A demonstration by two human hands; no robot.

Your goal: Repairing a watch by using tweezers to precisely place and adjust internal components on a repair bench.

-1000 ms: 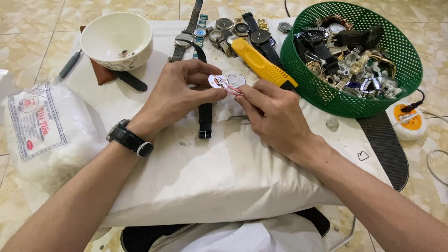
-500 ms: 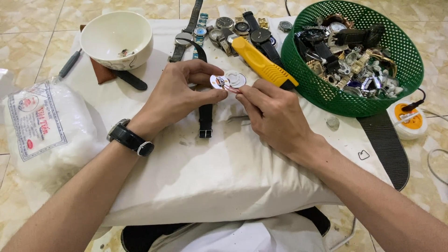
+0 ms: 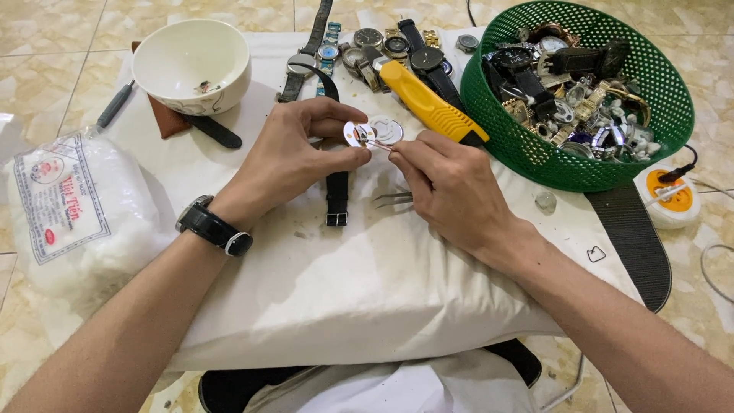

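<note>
Your left hand (image 3: 294, 157), with a black wristwatch (image 3: 214, 227) on its wrist, pinches a small round watch part (image 3: 359, 134) by the edge between thumb and fingers, holding it just above the white cloth (image 3: 344, 283) that covers the worktop. Your right hand (image 3: 451, 187) is closed around a thin pointed tool (image 3: 376, 143) whose tip touches the face of that part. At 6 o'clock from the tip, a pair of tweezers (image 3: 394, 200) lies loose on the cloth beside a black watch strap (image 3: 336, 195); a second round disc (image 3: 388, 130) sits just beside the held part, at its 3 o'clock.

The grip on the part is narrow, so a hard push from the tool could, I judge, flip it out of your fingers or scratch its face. A tiny piece dropped here would be hard to find in the creased cloth.

Farther out, a yellow-handled tool (image 3: 428, 107) lies at 1 o'clock, its end against a green basket (image 3: 527, 153) full of watches. Loose watches (image 3: 382, 46) lie at 12 o'clock, a white bowl (image 3: 191, 65) at 10 o'clock, a bag of cotton wool (image 3: 69, 214) at 9 o'clock.
</note>
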